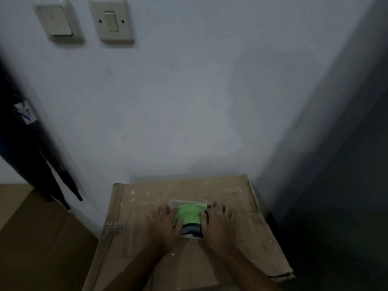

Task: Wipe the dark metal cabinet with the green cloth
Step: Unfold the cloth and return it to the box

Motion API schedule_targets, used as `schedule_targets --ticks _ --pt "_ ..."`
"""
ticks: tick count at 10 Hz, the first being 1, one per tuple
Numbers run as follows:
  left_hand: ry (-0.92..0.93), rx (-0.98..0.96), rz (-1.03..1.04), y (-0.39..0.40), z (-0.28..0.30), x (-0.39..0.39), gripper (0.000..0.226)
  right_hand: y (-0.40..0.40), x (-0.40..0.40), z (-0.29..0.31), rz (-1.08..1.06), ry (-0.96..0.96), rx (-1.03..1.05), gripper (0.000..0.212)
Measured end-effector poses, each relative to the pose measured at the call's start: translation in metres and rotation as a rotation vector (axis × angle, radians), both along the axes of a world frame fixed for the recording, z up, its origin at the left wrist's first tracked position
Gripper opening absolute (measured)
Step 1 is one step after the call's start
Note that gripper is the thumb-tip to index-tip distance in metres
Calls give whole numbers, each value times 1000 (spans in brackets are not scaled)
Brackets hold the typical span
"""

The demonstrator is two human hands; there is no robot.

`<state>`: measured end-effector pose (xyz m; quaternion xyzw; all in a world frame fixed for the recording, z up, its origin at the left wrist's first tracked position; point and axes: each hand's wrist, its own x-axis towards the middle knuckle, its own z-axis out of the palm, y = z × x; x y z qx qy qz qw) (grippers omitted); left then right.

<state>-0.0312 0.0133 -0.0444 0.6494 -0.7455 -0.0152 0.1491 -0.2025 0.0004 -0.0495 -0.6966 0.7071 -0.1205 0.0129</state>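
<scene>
Both hands, left hand (162, 224) and right hand (218, 225), pressed onto green cloth (190, 215) between them, flat on cardboard box (241, 227). Fingers curled over cloth edges, seemingly gathering. Dark metal cabinet (346, 185) right of grip, untouched; wiping not yet begun.

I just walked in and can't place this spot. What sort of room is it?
Probably a corner of a home, perhaps a storage or utility area. Two wall switches sit on a plain painted wall, and a dusty cardboard box stands on the floor beside a dark cabinet.
</scene>
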Motion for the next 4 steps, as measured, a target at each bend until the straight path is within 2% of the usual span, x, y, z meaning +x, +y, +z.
schedule_targets --ticks 1,2,3,4 --pt "-47 66 5 -8 -3 3 57 -4 1 -3 42 112 44 20" --pt "-119 188 43 -16 -4 1 59 -8 2 5 53 142 51 22" --pt "-133 213 34 -18 -4 2 58 -11 4 9 75 166 58 27" --pt "-31 113 -37 -20 1 6 67 -17 -1 10 69 107 38 39"
